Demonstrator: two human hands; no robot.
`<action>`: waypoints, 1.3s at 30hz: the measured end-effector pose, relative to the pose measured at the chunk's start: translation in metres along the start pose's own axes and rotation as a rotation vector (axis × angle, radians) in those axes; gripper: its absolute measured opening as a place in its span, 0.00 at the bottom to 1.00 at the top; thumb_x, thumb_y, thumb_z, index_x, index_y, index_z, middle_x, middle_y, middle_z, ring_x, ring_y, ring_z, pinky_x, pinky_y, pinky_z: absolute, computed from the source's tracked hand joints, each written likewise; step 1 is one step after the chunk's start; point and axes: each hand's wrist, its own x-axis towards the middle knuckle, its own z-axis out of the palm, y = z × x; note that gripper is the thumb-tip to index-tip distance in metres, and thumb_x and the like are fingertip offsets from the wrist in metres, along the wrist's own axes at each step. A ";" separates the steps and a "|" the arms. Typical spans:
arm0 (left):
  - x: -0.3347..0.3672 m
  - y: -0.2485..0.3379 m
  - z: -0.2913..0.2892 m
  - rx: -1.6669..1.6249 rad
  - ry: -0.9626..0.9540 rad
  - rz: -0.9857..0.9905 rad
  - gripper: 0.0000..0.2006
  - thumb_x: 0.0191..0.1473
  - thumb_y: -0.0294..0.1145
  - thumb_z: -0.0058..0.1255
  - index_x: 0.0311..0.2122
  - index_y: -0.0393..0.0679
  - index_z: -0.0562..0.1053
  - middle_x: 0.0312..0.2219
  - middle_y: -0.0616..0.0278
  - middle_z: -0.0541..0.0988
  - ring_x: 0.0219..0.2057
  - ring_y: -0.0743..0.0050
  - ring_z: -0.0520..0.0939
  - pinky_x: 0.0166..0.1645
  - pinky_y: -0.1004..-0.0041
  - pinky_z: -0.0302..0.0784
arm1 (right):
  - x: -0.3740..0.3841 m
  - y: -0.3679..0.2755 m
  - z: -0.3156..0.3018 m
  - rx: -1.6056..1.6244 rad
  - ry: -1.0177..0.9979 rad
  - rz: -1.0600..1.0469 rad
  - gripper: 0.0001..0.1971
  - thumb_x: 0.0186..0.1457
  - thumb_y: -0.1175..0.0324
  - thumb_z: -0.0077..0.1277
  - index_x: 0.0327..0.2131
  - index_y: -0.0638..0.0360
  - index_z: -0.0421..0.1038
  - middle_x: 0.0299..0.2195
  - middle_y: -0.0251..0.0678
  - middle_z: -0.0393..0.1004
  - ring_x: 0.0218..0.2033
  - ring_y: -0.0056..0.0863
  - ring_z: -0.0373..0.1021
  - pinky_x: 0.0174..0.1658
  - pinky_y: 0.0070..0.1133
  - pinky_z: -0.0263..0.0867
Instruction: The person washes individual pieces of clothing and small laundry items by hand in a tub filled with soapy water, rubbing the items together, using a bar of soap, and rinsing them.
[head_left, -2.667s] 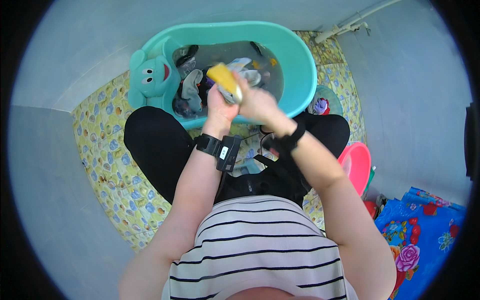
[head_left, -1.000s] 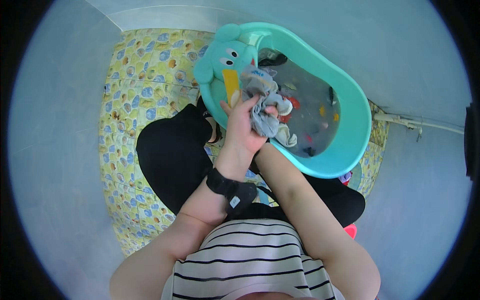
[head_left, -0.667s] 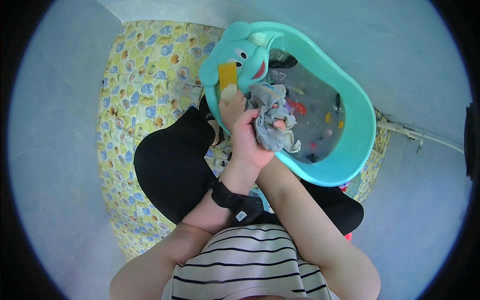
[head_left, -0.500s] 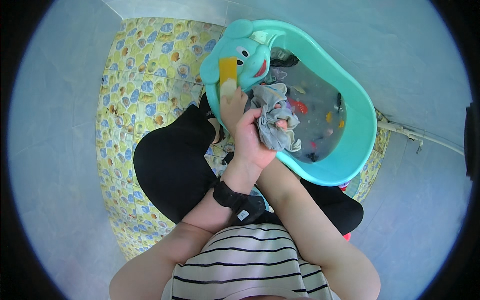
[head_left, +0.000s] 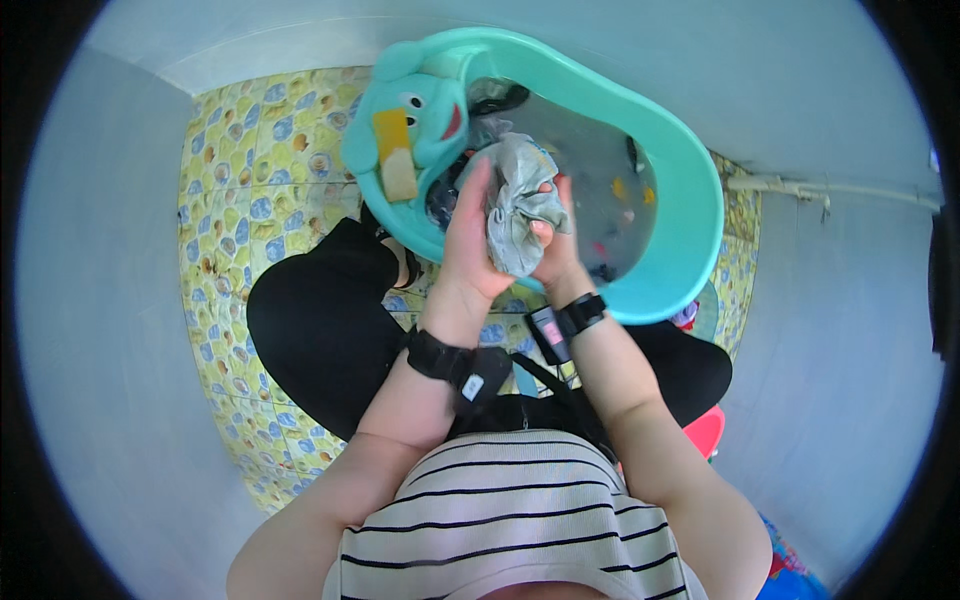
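Observation:
A bunched, wet-looking grey garment point(head_left: 520, 205) is gathered between my two hands over the near side of a turquoise baby bathtub point(head_left: 692, 240). From the left, my left hand point(head_left: 470, 245) presses against it with the thumb side up. On the other side my right hand point(head_left: 560, 250) grips it, fingertips showing in the folds. What kind of garment it is, I cannot tell. A bar of soap point(head_left: 399, 172), pale at the near end and yellow at the far end, lies on the tub's animal-head ledge point(head_left: 432, 85). Dark clothes point(head_left: 495, 97) soak in the cloudy water.
Small orange and red bits point(head_left: 620, 188) show in the water. Behind the tub runs a white pipe point(head_left: 790, 186) along the wall. A pink-red basin point(head_left: 706, 432) stands by my right leg, and a blue patterned item point(head_left: 790, 570) lies at the lower right. Patterned tiles point(head_left: 225, 290) cover the floor.
My right hand has let go of the soap, which now lies on the ledge, and has come back to the right side of the garment. My view has shifted slightly.

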 end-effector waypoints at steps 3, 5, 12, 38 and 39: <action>0.010 -0.011 -0.014 0.218 0.011 -0.197 0.25 0.52 0.53 0.38 0.46 0.43 0.64 0.36 0.53 0.73 0.34 0.66 0.74 0.27 0.72 0.72 | -0.026 -0.042 0.036 -0.297 0.201 0.142 0.26 0.49 0.50 0.46 0.45 0.60 0.62 0.41 0.36 0.68 0.41 0.30 0.66 0.42 0.24 0.64; 0.015 -0.023 -0.019 0.250 0.030 -0.263 0.23 0.53 0.51 0.38 0.45 0.43 0.65 0.36 0.54 0.73 0.33 0.69 0.75 0.24 0.75 0.73 | -0.040 -0.062 0.034 -0.795 0.266 0.113 0.19 0.48 0.64 0.51 0.43 0.59 0.63 0.38 0.37 0.69 0.38 0.28 0.67 0.40 0.24 0.65; 0.030 -0.058 -0.031 0.614 0.124 -0.208 0.13 0.52 0.26 0.41 0.43 0.37 0.67 0.31 0.60 0.74 0.26 0.78 0.75 0.22 0.81 0.71 | -0.077 -0.089 0.019 -0.554 0.295 -0.284 0.21 0.39 0.83 0.40 0.42 0.63 0.62 0.37 0.40 0.69 0.36 0.32 0.69 0.39 0.27 0.67; 0.041 -0.092 -0.073 0.187 -0.026 -0.208 0.12 0.53 0.32 0.36 0.42 0.40 0.66 0.37 0.57 0.72 0.40 0.67 0.73 0.45 0.68 0.69 | -0.075 -0.020 0.036 -2.083 0.706 -0.919 0.11 0.37 0.74 0.48 0.30 0.57 0.66 0.29 0.44 0.66 0.33 0.46 0.65 0.36 0.33 0.63; 0.046 -0.086 -0.080 0.058 -0.172 -0.235 0.12 0.53 0.32 0.36 0.41 0.41 0.66 0.37 0.57 0.72 0.40 0.66 0.73 0.44 0.67 0.69 | -0.079 -0.011 0.047 -2.064 0.588 -1.007 0.11 0.37 0.74 0.48 0.30 0.57 0.66 0.29 0.45 0.66 0.33 0.45 0.65 0.36 0.33 0.63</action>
